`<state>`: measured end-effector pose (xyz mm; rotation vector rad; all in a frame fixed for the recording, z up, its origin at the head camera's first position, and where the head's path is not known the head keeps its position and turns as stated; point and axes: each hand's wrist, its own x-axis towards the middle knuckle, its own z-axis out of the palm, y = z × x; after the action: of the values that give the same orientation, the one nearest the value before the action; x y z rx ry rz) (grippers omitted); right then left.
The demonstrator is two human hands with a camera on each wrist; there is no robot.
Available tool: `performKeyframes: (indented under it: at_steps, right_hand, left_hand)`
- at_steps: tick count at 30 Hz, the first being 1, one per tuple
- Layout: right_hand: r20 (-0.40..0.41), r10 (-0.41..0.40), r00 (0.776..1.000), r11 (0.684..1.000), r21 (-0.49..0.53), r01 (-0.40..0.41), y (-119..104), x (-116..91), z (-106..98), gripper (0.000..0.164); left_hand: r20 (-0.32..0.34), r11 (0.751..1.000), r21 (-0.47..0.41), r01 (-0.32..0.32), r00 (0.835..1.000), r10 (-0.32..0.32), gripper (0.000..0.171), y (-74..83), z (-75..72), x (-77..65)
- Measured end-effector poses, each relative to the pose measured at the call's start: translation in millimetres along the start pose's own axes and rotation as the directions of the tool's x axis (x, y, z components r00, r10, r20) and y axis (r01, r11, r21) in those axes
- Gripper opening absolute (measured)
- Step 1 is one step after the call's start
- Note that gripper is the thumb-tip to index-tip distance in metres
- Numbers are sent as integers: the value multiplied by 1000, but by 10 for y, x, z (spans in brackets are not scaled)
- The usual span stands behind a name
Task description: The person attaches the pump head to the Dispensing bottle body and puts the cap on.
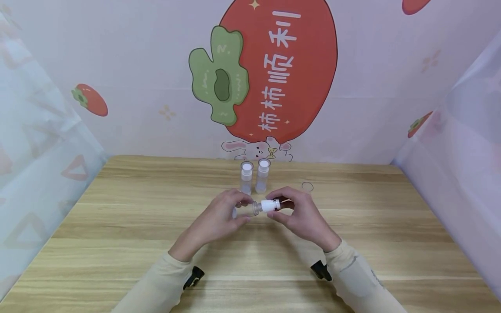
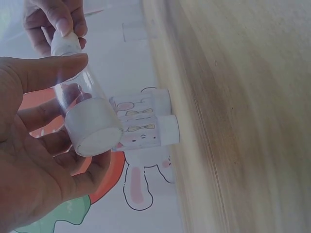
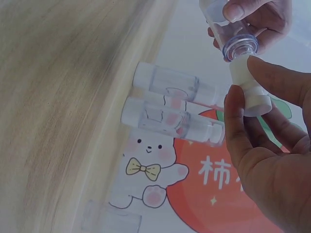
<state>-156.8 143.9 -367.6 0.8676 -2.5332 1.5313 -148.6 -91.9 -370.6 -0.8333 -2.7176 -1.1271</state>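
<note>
My left hand [image 1: 222,216] grips a clear bottle [image 1: 245,211] lying sideways above the table, its white base showing large in the left wrist view. At the bottle's neck sits a white pump head [image 1: 269,205], pinched between the thumb and fingers of my right hand [image 1: 303,214]. In the right wrist view the clear neck meets the pump head [image 3: 246,80]; how far it is seated, I cannot tell. Just beyond the hands, two similar clear bottles, a left one [image 1: 246,184] and a right one [image 1: 262,179], stand upright with white tops under clear caps.
A clear cap [image 1: 307,186] rests on the table beyond my right hand, also faintly seen in the right wrist view. The wood-grain table [image 1: 137,243] ends at a printed backdrop [image 1: 148,56]. Pale sheets hang at both sides.
</note>
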Motion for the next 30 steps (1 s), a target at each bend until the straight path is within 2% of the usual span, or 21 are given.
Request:
performKeyframes:
  at_steps: [12, 19, 30]
  right_hand:
    - [29, 4, 1000, 999, -35, -3, -12, -7, 3, 34]
    - [37, -5, 999, 998, -64, 7, 2, -11, 6, 32]
    - [54, 102, 993, 989, -117, -95, -30, 6, 5, 19]
  left_hand:
    - [31, 1000, -13, -9, 999, 10, 34, 14, 4, -4]
    - [25, 1000, -11, -9, 1000, 9, 34, 12, 12, -3]
    - [14, 1000, -28, -7, 1000, 7, 34, 24, 18, -12]
